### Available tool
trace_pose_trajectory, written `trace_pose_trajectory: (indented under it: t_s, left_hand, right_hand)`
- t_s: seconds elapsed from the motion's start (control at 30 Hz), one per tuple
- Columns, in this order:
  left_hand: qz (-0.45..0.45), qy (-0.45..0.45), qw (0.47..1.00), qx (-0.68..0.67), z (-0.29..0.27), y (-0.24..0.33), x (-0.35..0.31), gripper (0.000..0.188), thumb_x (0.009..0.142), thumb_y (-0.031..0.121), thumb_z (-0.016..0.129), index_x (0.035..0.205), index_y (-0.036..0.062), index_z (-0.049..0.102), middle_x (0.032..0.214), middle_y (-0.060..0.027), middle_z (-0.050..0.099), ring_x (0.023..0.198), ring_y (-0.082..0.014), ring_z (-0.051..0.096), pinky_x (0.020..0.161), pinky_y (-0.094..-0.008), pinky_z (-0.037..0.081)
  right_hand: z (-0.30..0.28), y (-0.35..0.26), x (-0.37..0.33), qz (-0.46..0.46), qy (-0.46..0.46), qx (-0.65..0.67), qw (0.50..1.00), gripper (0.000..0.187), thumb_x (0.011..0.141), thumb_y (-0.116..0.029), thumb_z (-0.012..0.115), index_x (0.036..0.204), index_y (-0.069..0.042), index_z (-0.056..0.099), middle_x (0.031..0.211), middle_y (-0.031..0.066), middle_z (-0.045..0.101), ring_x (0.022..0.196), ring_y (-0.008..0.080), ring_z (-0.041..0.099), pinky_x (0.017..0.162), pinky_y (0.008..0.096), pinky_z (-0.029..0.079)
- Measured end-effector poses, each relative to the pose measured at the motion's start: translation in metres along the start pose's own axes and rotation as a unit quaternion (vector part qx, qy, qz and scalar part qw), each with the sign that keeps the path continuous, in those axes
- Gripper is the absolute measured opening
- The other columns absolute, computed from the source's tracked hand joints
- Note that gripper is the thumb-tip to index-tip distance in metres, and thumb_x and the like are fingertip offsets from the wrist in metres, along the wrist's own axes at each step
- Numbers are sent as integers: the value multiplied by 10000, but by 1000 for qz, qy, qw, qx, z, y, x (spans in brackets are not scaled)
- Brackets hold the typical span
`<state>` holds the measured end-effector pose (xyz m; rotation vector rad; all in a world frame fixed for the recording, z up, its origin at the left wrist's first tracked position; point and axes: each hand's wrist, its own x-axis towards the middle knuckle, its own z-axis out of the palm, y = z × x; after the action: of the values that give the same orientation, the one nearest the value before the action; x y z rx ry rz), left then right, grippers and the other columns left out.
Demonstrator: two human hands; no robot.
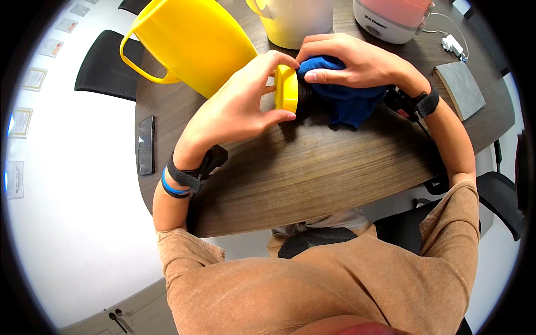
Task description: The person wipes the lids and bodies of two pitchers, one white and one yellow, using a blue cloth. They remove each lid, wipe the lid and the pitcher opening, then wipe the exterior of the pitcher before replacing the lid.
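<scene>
My left hand (pixel 240 100) grips a round yellow lid (pixel 287 89) by its edge, with the thumb below and fingers above. The lid stands on its side, just over the table. A crumpled blue cloth (pixel 352 103) is bunched in my right hand (pixel 349 61), close beside the lid's darker side. One end of the cloth hangs down to the table. Whether the cloth touches the lid, I cannot tell. Beyond my left hand is a large yellow pitcher (pixel 195 42) with a loop handle. A white and yellow jug (pixel 298 22) stands behind both hands.
On the dark wooden table (pixel 290 178), a pink and white appliance (pixel 385 22) stands at the far right near a white plug and cord (pixel 453 44). A grey notebook (pixel 460 89) lies right of my right wrist. Near the left edge lies a black phone (pixel 146 145). Black chairs (pixel 106 64) surround the table.
</scene>
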<state>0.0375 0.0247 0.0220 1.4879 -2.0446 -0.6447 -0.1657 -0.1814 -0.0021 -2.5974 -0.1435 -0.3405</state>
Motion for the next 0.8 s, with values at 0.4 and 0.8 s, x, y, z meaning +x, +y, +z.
trace_pose_trajectory:
  t_s: [0.4, 0.8]
  left_hand:
    - [38, 49, 997, 40, 8, 0, 2, 782, 781, -68, 913, 1462, 62, 550, 1554, -142, 522, 1446, -320, 567, 1218, -447, 540]
    - [43, 53, 992, 107, 20, -11, -1, 744, 852, -6, 899, 1458, 94, 481, 1515, -163, 553, 1342, -367, 642, 1145, -439, 588]
  right_hand:
    - [5, 16, -1, -14, 48, -30, 998, 318, 1010, -175, 781, 1287, -33, 715, 1229, 159, 709, 1153, 342, 698, 1033, 411, 554]
    - [0, 10, 0, -63, 49, 0, 997, 284, 999, -155, 789, 1241, -23, 722, 1192, 145, 700, 1119, 339, 698, 1008, 417, 561]
